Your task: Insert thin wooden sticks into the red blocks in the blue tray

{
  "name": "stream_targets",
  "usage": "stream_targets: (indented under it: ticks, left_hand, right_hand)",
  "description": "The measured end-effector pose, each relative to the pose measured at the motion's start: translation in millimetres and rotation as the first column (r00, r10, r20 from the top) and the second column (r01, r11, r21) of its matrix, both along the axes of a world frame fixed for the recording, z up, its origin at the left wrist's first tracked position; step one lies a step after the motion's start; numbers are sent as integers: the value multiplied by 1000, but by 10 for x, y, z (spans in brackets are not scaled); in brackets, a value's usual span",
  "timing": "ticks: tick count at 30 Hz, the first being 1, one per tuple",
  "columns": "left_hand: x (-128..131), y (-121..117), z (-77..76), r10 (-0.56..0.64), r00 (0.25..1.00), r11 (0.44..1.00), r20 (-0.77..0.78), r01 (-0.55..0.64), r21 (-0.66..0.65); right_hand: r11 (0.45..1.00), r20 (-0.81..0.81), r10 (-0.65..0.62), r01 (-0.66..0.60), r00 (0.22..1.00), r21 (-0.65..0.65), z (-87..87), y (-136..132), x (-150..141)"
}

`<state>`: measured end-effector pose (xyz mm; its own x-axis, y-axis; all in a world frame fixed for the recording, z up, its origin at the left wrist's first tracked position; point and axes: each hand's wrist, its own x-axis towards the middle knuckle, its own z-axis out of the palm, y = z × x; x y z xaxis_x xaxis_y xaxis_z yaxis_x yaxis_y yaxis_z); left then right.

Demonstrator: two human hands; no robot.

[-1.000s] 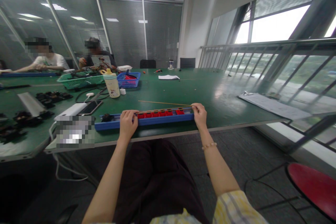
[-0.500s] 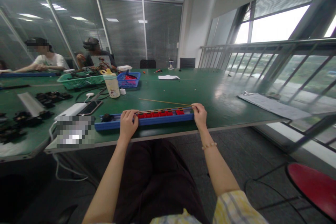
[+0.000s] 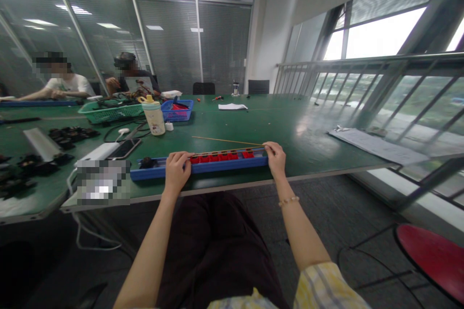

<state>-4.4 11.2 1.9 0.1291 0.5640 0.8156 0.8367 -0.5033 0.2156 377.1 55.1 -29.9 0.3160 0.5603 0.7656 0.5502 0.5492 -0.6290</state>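
Note:
A long blue tray (image 3: 221,166) lies along the near edge of the green table (image 3: 290,130). It holds a row of red parts (image 3: 217,157) and one black part (image 3: 147,161) near its left end. My left hand (image 3: 177,171) is curled over the tray's middle, fingers bent onto the leftmost red parts. My right hand (image 3: 275,158) pinches the near end of a thin rod (image 3: 224,141) at the tray's right end. The rod runs left and away across the table.
A phone (image 3: 125,148), a white power strip (image 3: 96,153) and cables lie left of the tray. Behind stand a bottle (image 3: 154,116), a blue basket (image 3: 177,111) and a green basket (image 3: 110,111). Two people sit at the far left. A red stool (image 3: 431,258) is at lower right.
Hardly anything has moved. My right hand and the rod's near end have edged slightly; my left hand stays on the tray.

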Motion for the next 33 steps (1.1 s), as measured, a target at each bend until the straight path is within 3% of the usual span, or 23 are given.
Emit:
stream_targets:
  ticks: [5, 11, 15, 23, 33]
  left_hand:
    - [-1, -3, -4, 1, 1000, 1000, 4, -1, -3]
    - [-2, 5, -5, 2, 1000, 1000, 8, -2, -20]
    - [0, 11, -7, 9, 1000, 1000, 14, -9, -11]
    - [2, 16, -11, 91, 992, 994, 86, -96, 54]
    - [7, 13, -39, 107, 993, 994, -44, -107, -16]
  right_hand:
    - [999, -81, 28, -27, 996, 20, -30, 35, 31]
    - [999, -166, -37, 35, 985, -15, -63, 54, 66]
    - [999, -103, -49, 50, 993, 5, -22, 11, 34]
    - [999, 37, 34, -35, 999, 25, 30, -16, -18]
    - [998, 130, 24, -30, 991, 48, 8, 4, -28]
